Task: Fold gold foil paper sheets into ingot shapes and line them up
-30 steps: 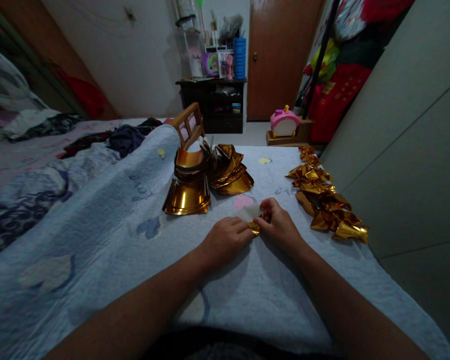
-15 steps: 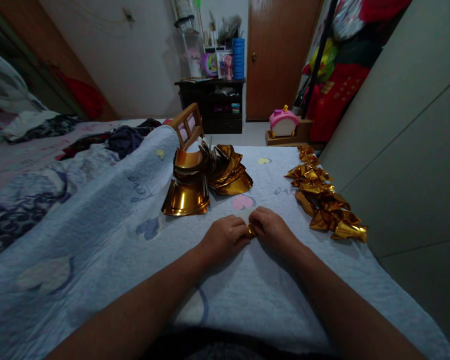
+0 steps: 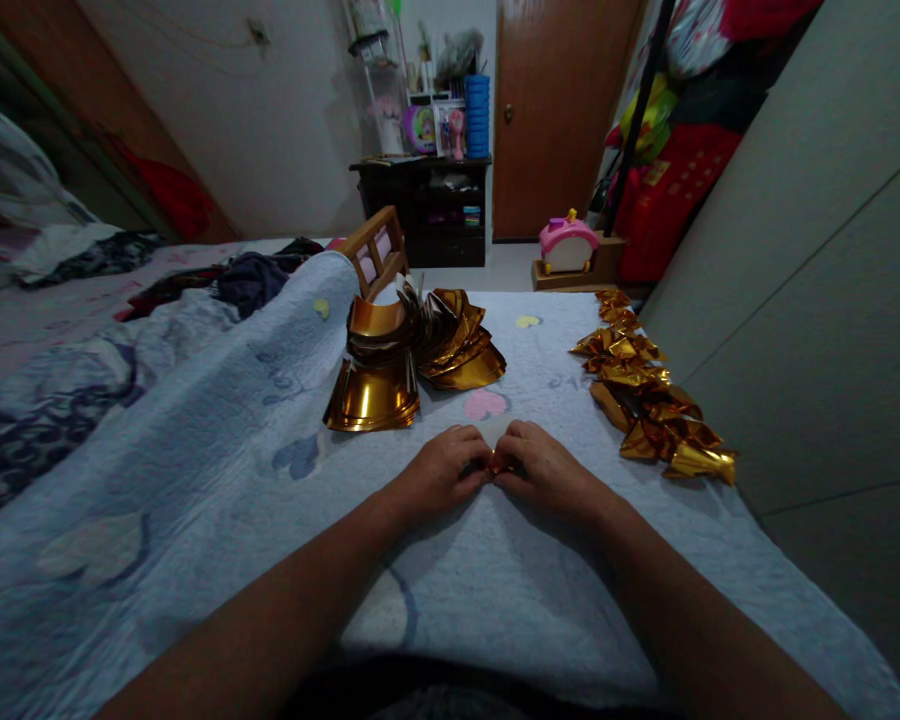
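Note:
My left hand and my right hand meet over the middle of the bed, fingers closed in a pinch. Between the fingertips only a sliver of gold foil paper shows; the hands hide the rest. Beyond my left hand lie stacks of curved gold foil sheets, fanned out next to another fanned stack. To the right of my right hand runs a row of folded gold foil pieces along the bed's edge.
A pale blue quilt with heart patterns covers the bed and rises in a fold at left. Heaped clothes lie beyond it. A grey cabinet stands close on the right. A pink toy and dark shelf unit stand past the bed's end.
Both hands have shifted slightly left and come closer together, and less of the gold foil paper shows between the fingers. The foil stacks and the folded row have not moved.

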### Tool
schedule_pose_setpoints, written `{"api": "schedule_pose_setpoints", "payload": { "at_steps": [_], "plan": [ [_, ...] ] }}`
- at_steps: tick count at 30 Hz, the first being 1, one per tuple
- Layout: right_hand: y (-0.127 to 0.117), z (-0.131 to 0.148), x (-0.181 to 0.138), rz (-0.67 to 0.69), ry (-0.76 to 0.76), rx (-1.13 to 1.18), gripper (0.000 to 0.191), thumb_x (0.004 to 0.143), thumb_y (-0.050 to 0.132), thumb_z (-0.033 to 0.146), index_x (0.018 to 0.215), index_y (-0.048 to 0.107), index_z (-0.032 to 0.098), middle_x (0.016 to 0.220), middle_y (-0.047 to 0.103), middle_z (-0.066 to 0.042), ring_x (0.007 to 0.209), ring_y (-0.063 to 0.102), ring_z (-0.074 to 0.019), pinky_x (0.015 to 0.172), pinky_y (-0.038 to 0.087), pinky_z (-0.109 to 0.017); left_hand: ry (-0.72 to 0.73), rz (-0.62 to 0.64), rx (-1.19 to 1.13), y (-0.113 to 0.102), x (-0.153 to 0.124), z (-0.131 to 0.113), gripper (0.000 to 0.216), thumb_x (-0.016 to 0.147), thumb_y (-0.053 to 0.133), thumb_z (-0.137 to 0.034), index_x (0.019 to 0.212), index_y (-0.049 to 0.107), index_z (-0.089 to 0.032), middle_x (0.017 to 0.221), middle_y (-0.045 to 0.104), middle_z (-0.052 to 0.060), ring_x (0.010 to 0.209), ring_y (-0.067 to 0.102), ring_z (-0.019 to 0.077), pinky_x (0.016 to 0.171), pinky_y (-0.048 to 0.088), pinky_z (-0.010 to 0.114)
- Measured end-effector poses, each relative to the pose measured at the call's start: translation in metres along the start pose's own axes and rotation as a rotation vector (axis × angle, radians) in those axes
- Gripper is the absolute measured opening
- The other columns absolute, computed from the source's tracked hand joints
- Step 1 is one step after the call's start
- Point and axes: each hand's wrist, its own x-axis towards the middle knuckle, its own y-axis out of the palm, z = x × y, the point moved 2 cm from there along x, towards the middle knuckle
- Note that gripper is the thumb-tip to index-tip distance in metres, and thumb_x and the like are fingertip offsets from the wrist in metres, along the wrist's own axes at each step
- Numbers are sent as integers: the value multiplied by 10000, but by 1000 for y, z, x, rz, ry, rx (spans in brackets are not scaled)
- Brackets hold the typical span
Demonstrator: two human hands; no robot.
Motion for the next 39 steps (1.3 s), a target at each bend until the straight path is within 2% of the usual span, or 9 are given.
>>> {"api": "schedule_pose_setpoints", "payload": {
  "at_steps": [6, 16, 25, 33, 39],
  "plan": [
    [0, -1, 2, -1, 3, -1, 114, 839, 631, 88, 783, 661, 183, 863, 573, -46, 866, 523, -196, 772, 396, -312, -52, -8, 14, -9, -1, 5, 43, 846, 671, -158, 874, 666, -190, 930, 630, 35, 950, 584, 201, 846, 486, 326],
    [-1, 3, 2, 4, 19, -27, 136, 899, 591, 133, 794, 666, 172, 866, 602, -65, 870, 530, -203, 779, 398, -327, -69, 0, -19, -7, 2, 9, 46, 854, 670, -148, 824, 682, -180, 868, 618, 25, 908, 584, 186, 802, 464, 297],
    [3, -2, 2, -83, 70, 21, 118, 855, 591, 100, 779, 577, 189, 867, 563, -49, 831, 522, -188, 734, 408, -307, -85, 18, -5, -8, 2, 7, 88, 889, 609, -171, 824, 668, -180, 865, 622, 30, 898, 585, 188, 809, 470, 310],
    [6, 0, 5, -86, 118, 36, 183, 909, 513, 103, 752, 551, 188, 921, 558, -79, 880, 544, -202, 801, 447, -338, -136, 9, 44, -3, 4, 6, 115, 896, 595, -188, 795, 650, -181, 848, 610, 33, 890, 577, 201, 823, 461, 335],
    [7, 2, 5, -134, 140, 11, 225, 881, 567, 105, 682, 522, 199, 885, 541, -66, 840, 539, -191, 755, 444, -321, -188, -1, 67, -2, 4, 5, 93, 881, 622, -211, 796, 642, -180, 854, 605, 36, 901, 572, 212, 818, 447, 347]
  ]
}}
